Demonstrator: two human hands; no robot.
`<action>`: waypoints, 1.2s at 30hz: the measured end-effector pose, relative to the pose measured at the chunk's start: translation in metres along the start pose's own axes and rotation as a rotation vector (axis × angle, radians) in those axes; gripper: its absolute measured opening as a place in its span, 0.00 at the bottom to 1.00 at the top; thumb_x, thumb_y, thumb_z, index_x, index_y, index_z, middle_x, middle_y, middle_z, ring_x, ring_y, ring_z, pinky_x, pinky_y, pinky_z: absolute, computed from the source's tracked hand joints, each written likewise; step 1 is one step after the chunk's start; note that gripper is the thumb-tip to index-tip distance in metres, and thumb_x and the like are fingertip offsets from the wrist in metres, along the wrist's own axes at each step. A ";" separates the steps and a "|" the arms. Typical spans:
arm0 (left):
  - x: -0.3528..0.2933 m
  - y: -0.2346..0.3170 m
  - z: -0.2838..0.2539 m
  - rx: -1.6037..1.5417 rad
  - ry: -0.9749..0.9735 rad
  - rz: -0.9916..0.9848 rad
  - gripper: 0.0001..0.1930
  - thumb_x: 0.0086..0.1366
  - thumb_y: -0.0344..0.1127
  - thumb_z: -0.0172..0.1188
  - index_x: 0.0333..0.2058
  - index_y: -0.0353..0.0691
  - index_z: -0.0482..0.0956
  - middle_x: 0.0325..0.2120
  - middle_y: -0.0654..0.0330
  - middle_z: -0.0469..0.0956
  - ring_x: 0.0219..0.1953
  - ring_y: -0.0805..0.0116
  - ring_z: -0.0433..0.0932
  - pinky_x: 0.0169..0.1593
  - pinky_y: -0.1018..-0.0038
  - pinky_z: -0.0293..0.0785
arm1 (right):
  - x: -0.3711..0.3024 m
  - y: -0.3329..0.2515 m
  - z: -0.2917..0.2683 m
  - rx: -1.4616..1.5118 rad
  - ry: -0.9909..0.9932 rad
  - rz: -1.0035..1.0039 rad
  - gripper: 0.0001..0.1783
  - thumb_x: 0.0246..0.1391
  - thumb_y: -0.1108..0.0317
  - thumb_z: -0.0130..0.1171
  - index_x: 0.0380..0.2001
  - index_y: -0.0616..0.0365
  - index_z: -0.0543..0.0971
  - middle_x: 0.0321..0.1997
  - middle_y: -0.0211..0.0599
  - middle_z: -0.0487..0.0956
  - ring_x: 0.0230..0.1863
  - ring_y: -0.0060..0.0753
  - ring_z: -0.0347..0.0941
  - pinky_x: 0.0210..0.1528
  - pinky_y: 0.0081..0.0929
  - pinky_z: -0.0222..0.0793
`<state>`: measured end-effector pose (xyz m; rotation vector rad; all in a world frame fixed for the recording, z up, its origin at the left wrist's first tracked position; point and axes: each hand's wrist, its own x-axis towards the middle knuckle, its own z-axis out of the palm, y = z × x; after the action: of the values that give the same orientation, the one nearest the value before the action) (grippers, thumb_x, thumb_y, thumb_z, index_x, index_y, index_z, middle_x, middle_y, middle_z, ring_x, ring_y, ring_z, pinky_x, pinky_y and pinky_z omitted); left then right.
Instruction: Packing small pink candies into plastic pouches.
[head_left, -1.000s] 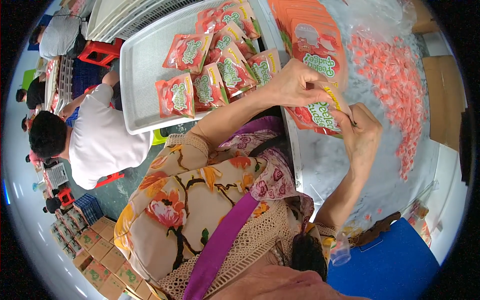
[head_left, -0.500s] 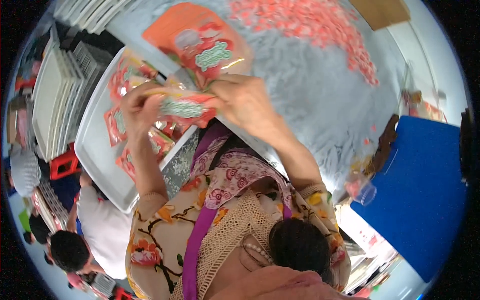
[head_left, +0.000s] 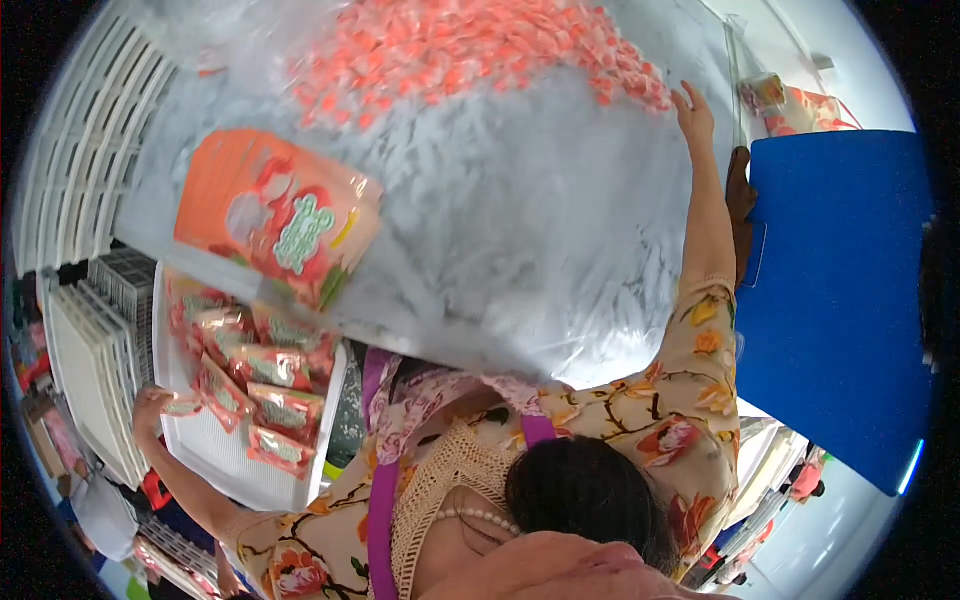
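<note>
Left hand grips pouch; right hand touches candies

The widest open stretch is the bare plastic-covered table across the middle of the frame, bounded at the top by the heap of pink sweets and at upper left by the stack of orange pouches. At lower left the white tray is crowded with filled packets, leaving only its lower strip free. The blue panel closes off the right side.
</note>
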<state>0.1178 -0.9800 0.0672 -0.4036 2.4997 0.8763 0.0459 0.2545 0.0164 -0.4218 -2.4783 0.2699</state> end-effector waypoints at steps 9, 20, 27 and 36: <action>0.082 0.087 0.082 0.618 0.440 0.088 0.23 0.56 0.34 0.64 0.51 0.38 0.74 0.44 0.53 0.79 0.45 0.63 0.78 0.48 0.68 0.73 | -0.003 -0.002 0.046 0.480 -0.205 0.529 0.20 0.56 0.57 0.57 0.51 0.51 0.78 0.42 0.40 0.82 0.39 0.32 0.77 0.43 0.28 0.69; -0.070 0.460 0.353 -0.175 0.279 0.814 0.12 0.60 0.22 0.57 0.43 0.36 0.78 0.38 0.58 0.78 0.37 0.72 0.78 0.43 0.78 0.74 | -0.171 -0.188 -0.049 0.816 -0.455 0.520 0.16 0.62 0.62 0.50 0.48 0.57 0.79 0.41 0.30 0.81 0.41 0.21 0.73 0.45 0.21 0.67; -0.078 0.516 0.458 -0.095 -0.148 0.927 0.20 0.53 0.22 0.59 0.47 0.38 0.77 0.42 0.52 0.76 0.35 0.61 0.79 0.38 0.72 0.75 | -0.232 -0.206 -0.099 1.065 -0.369 0.532 0.17 0.64 0.66 0.47 0.50 0.62 0.76 0.49 0.31 0.79 0.53 0.24 0.71 0.54 0.18 0.63; -0.113 0.501 0.484 0.134 -0.231 1.075 0.25 0.52 0.26 0.63 0.52 0.37 0.71 0.47 0.48 0.71 0.45 0.51 0.75 0.46 0.64 0.72 | -0.263 -0.213 -0.098 0.721 -0.325 0.070 0.18 0.59 0.76 0.47 0.52 0.57 0.75 0.56 0.35 0.76 0.60 0.33 0.68 0.61 0.29 0.61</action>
<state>0.1636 -0.2757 0.0454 1.1208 2.4326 0.9986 0.2556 -0.0284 0.0161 -0.1590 -2.4502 1.2911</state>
